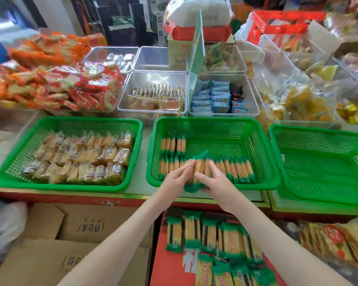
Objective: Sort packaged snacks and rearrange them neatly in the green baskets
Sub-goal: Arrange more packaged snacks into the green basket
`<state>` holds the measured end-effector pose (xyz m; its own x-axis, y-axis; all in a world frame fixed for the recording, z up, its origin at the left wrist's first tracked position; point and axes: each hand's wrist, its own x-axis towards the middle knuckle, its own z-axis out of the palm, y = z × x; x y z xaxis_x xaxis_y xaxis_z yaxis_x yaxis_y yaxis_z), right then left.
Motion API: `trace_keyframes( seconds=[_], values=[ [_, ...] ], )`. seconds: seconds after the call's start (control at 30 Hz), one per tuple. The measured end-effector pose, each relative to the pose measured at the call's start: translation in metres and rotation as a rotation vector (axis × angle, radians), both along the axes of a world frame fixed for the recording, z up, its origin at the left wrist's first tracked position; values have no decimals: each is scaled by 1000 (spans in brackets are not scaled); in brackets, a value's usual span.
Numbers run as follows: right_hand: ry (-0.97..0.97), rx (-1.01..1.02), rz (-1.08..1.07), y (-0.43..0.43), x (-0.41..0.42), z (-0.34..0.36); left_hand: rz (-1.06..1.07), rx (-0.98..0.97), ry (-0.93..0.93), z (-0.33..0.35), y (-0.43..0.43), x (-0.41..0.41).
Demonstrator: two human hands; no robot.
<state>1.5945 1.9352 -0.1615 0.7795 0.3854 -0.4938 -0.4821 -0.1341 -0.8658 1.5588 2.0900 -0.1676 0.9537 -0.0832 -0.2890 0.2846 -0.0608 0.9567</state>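
1. Your left hand [179, 176] and right hand [215, 182] meet over the near rim of the middle green basket [215, 121]. Both have curled fingers and grip one bundle of green-wrapped cracker packs [202, 167] between them. Your fingers cover its lower part.
2. That basket holds matching packs on edge: a long near row [236, 169], partly behind your hands, and a short back row [173, 143].
3. Your left green basket [70, 122] is filled with clear-wrapped snacks [81, 157], their print too blurred to read.
4. Your right green basket [318, 131] is cut off at the frame edge.
5. Below your forearms, a red carton [170, 271] carries loose green packs [192, 230].
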Motion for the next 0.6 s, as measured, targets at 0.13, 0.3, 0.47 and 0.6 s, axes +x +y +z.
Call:
trace_keyframes(
  seconds=[0.13, 0.3, 0.47, 0.6],
  values=[
    [-18, -62, 57, 19, 48, -21, 69, -210, 85, -14, 17, 44],
    [-280, -255, -52, 45, 107, -44, 20, 615, -9, -42, 41, 85],
    [-410, -479, -22, 60, 166, -82, -83, 1444, 32, -76, 84, 98],
    [-288, -659, 200, 73, 185, -112, -138, 1320, -16, -87, 94, 109]
  ],
)
